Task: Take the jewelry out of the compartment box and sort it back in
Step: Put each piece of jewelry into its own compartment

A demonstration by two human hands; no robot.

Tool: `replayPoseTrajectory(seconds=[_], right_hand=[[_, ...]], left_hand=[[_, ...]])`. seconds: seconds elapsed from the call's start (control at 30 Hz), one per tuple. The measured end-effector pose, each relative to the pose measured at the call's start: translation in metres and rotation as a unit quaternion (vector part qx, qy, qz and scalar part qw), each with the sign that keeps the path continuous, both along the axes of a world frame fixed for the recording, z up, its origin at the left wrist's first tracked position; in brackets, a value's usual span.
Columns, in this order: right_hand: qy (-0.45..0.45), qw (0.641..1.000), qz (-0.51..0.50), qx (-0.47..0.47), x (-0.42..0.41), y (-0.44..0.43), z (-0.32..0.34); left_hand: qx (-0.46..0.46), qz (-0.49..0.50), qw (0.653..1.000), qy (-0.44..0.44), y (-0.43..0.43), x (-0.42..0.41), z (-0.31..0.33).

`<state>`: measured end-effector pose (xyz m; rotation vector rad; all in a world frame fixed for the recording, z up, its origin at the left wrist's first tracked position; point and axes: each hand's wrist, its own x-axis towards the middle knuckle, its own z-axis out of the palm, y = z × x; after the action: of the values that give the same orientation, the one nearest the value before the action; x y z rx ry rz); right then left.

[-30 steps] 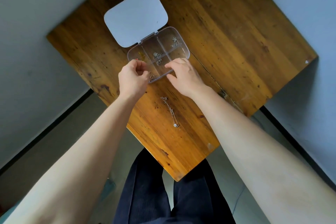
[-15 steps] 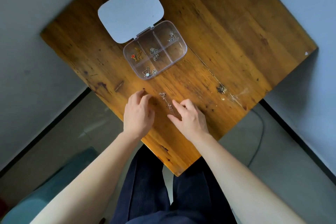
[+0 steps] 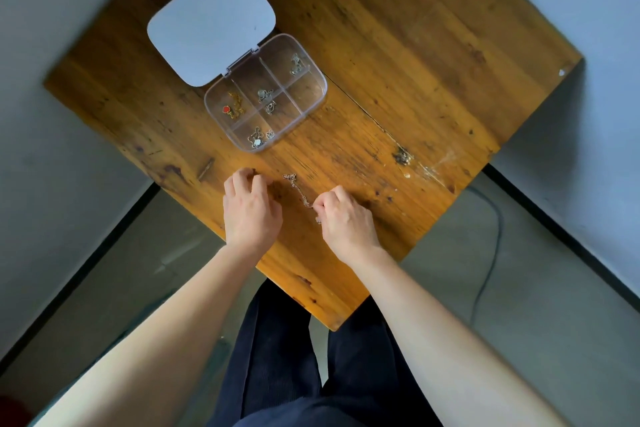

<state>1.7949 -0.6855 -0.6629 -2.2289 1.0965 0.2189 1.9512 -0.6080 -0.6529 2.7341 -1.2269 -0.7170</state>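
Since half a second back: right hand [image 3: 347, 218] gone from flat beside the chain to fingertips pinched on its near end; left hand [image 3: 250, 210] barely shifted. Wooden tabletop [image 3: 398, 45] carrying everything. Compartment box [image 3: 266, 92] open, well beyond both hands, lid [image 3: 211, 22] laid back flat. Left hand curled, fingertips down on the wood just left of the chain, holding nothing visible. Silver chain [image 3: 298, 191] stretched on the tabletop between the hands, far end free. Small jewelry pieces in four compartments: red-and-gold piece [image 3: 232, 107] at left, silver ones elsewhere.
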Motion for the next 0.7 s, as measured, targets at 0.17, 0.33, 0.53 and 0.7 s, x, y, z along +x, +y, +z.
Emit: replayPoseTrajectory(seconds=[0.17, 0.33, 0.53, 0.7], right_hand=[[-0.049, 0.986, -0.158, 0.034, -0.015, -0.051, 0.005], [-0.135, 0.95, -0.28, -0.04, -0.036, -0.119, 0.02], [-0.211, 0.88, -0.409, -0.116, -0.054, -0.193, 0.029], [-0.111, 0.89, -0.436, -0.071, -0.069, -0.206, 0.013]], left_hand=[[0.009, -0.018, 1.0, 0.0, -0.013, -0.006, 0.001], [-0.006, -0.112, 0.994, 0.004, -0.041, -0.012, 0.001], [0.024, -0.206, 0.978, 0.012, -0.088, -0.031, 0.002], [0.049, -0.178, 0.983, 0.014, -0.093, -0.038, 0.005]])
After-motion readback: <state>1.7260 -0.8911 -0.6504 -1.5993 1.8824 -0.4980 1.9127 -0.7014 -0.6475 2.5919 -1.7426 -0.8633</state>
